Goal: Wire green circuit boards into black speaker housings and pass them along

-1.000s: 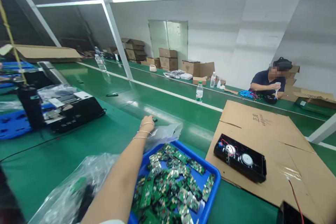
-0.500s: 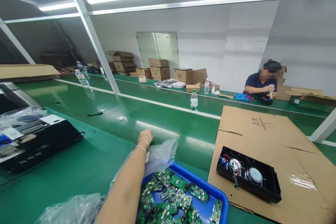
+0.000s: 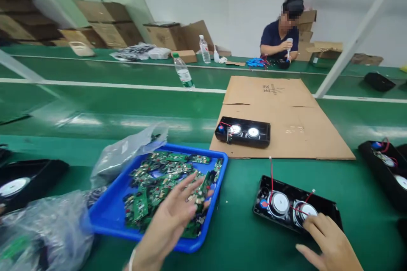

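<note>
My left hand is over a blue tray of green circuit boards. Its thumb and fingers hold one circuit board, tilted up above the pile. At the right, my right hand reaches over the near corner of a black speaker housing. Its fingertips meet the rim of the right-hand round speaker, with the thumb spread away. A second round speaker sits left of it, and a thin red wire stands up from the housing.
A cardboard sheet bears another speaker housing. Crumpled plastic bags lie left of the tray. More black housings flank both sides. Across the bench a bottle stands near a rail, and a co-worker sits at the far table.
The view has turned right and down. My left arm, stretched beyond the tray before, is back over it with a circuit board in hand. My right hand has come into view at a housing.
</note>
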Demonstrator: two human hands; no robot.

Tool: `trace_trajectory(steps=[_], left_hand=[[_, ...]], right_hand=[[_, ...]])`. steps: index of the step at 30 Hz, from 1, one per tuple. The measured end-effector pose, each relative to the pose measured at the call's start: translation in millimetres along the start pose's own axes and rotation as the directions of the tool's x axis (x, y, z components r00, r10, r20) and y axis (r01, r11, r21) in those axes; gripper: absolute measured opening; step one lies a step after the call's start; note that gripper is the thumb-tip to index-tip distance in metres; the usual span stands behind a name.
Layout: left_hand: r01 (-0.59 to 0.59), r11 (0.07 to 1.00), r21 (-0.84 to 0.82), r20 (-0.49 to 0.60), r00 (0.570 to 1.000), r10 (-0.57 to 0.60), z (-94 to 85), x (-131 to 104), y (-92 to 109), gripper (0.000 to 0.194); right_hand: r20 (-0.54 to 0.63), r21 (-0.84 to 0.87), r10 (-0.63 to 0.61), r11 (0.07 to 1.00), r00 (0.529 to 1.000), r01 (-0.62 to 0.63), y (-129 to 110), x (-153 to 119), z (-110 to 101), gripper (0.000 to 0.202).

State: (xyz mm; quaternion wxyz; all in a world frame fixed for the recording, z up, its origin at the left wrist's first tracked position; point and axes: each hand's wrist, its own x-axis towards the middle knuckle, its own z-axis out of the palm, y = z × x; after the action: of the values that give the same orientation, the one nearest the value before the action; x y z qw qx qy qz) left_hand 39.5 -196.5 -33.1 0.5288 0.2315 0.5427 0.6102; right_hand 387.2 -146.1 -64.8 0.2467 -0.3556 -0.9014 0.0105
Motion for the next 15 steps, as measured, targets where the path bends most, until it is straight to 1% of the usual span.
trace_trajectory(steps=[1, 2, 3, 4, 6, 7, 8, 9, 11, 12, 13, 14, 15], left_hand=[[0.075, 0.995, -0.072, 0.028, 0.997, -0.074, 8.7, -11.7, -17.7, 0.058], [0.136, 0.981, -0.139, 0.055, 0.99, -0.13, 16.5, -21.0, -33.9, 0.057], [0.18, 0.962, -0.207, 0.078, 0.983, -0.167, 23.6, -28.3, -48.2, 0.053], [0.212, 0.94, -0.268, 0.1, 0.976, -0.192, 29.7, -34.1, -60.1, 0.049], [0.267, 0.901, -0.343, 0.144, 0.962, -0.231, 39.2, -42.9, -76.0, 0.043], [0.293, 0.888, -0.354, 0.165, 0.954, -0.248, 42.6, -46.5, -80.1, 0.042], [0.315, 0.882, -0.351, 0.18, 0.947, -0.266, 45.1, -49.6, -82.0, 0.043], [0.332, 0.88, -0.34, 0.186, 0.941, -0.283, 47.0, -52.3, -82.1, 0.044], [0.339, 0.889, -0.306, 0.163, 0.939, -0.302, 49.3, -56.1, -78.7, 0.046], [0.334, 0.898, -0.288, 0.14, 0.942, -0.305, 50.2, -56.9, -76.2, 0.046], [0.323, 0.906, -0.274, 0.119, 0.946, -0.302, 51.2, -57.1, -73.6, 0.043], [0.312, 0.911, -0.269, 0.106, 0.95, -0.294, 52.3, -56.5, -71.3, 0.039], [0.305, 0.913, -0.273, 0.102, 0.952, -0.287, 53.7, -55.3, -69.4, 0.035]], right_hand=[[-0.049, 0.032, 0.024, 0.999, 0.999, -0.022, -6.2, 11.5, -0.9, 0.022], [-0.096, 0.076, 0.094, 0.993, 0.991, -0.087, -12.8, 25.1, -0.4, 0.019], [-0.116, 0.136, 0.182, 0.977, 0.976, -0.166, -19.5, 39.9, 1.6, 0.018], [-0.104, 0.208, 0.272, 0.947, 0.957, -0.246, -26.2, 55.0, 4.7, 0.023], [-0.042, 0.351, 0.413, 0.859, 0.91, -0.373, -37.7, 83.0, 13.1, 0.043], [0.002, 0.432, 0.451, 0.804, 0.892, -0.408, -42.3, 94.7, 17.6, 0.052], [0.056, 0.524, 0.473, 0.735, 0.879, -0.429, -45.9, 104.3, 21.6, 0.057], [0.101, 0.605, 0.485, 0.664, 0.869, -0.441, -48.6, 111.6, 24.9, 0.055], [0.148, 0.716, 0.488, 0.546, 0.86, -0.434, -51.3, 119.8, 29.0, 0.037], [0.14, 0.742, 0.493, 0.522, 0.859, -0.421, -51.5, 121.4, 30.2, 0.027], [0.114, 0.748, 0.505, 0.523, 0.855, -0.409, -51.2, 121.9, 31.2, 0.022], [0.075, 0.743, 0.526, 0.537, 0.847, -0.399, -50.5, 121.7, 32.6, 0.02], [0.035, 0.737, 0.551, 0.55, 0.834, -0.394, -49.5, 121.3, 34.3, 0.023]])
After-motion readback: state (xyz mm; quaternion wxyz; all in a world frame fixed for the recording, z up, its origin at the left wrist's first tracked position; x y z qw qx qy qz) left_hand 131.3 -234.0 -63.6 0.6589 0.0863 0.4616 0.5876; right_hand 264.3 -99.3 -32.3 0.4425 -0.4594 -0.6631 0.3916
